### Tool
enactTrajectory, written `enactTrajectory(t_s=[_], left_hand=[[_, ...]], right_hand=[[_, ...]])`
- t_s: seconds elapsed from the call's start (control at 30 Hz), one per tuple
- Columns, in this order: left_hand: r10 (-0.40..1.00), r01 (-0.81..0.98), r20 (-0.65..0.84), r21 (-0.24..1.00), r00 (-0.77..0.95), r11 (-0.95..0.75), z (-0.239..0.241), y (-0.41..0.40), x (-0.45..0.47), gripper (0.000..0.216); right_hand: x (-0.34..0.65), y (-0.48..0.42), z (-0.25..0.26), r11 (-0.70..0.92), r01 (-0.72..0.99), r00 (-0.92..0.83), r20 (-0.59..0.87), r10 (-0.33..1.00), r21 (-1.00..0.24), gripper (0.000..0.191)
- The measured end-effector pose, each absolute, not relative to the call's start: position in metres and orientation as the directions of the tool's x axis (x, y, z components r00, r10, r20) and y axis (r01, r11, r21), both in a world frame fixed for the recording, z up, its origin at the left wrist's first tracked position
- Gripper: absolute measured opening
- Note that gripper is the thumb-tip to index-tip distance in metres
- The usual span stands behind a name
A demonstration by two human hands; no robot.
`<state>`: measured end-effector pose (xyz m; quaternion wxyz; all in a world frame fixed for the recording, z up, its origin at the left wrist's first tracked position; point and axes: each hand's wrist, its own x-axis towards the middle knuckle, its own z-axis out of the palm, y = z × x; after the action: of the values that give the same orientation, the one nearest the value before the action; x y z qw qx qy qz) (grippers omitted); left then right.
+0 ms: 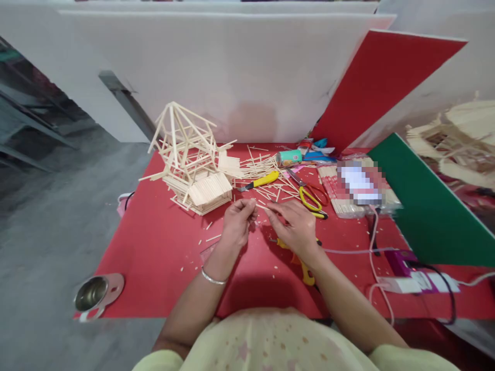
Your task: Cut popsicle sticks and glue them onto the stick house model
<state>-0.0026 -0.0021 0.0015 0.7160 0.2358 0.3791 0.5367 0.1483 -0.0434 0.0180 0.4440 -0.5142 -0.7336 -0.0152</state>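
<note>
Both my hands meet over the red table (154,257), pinching one thin wooden stick (262,207) between them. My left hand (236,222), with a silver bangle on the wrist, grips its left end with closed fingers. My right hand (294,225) pinches the right end. Just behind and to the left stands a house model built of sticks (189,165). Loose sticks (266,167) lie scattered behind my hands. A yellow-handled tool (305,270) lies under my right wrist.
A yellow utility knife (261,181), yellow-handled scissors (311,198) and a small green tube (289,157) lie behind the hands. A packet of sticks (348,203), cables and a white adapter (417,282) sit right. A metal cup (92,293) stands at the front left edge. Red and green boards lean right.
</note>
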Motion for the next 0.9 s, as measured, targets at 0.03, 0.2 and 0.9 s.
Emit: enactTrajectory(t_s=[0.03,0.2,0.9], left_hand=[[0.947,-0.596,-0.292,0.741,0.131,0.310,0.002,-0.003,-0.006,0.038],[0.923,-0.717,-0.364,0.611,0.122,0.336,0.003,-0.004,-0.018,0.040],[0.912,-0.896,-0.410,0.396,0.021,0.199,0.022,0.052,-0.017,0.012]], right_hand=[[0.146,-0.043,0.019,0.470,0.770,-0.085,0.661,0.746,-0.432,0.015],[0.123,-0.036,0.025,0.466,0.782,-0.039,0.713,0.700,-0.415,0.004],[0.061,0.033,0.000,0.373,0.742,0.158,0.686,0.710,-0.557,0.017]])
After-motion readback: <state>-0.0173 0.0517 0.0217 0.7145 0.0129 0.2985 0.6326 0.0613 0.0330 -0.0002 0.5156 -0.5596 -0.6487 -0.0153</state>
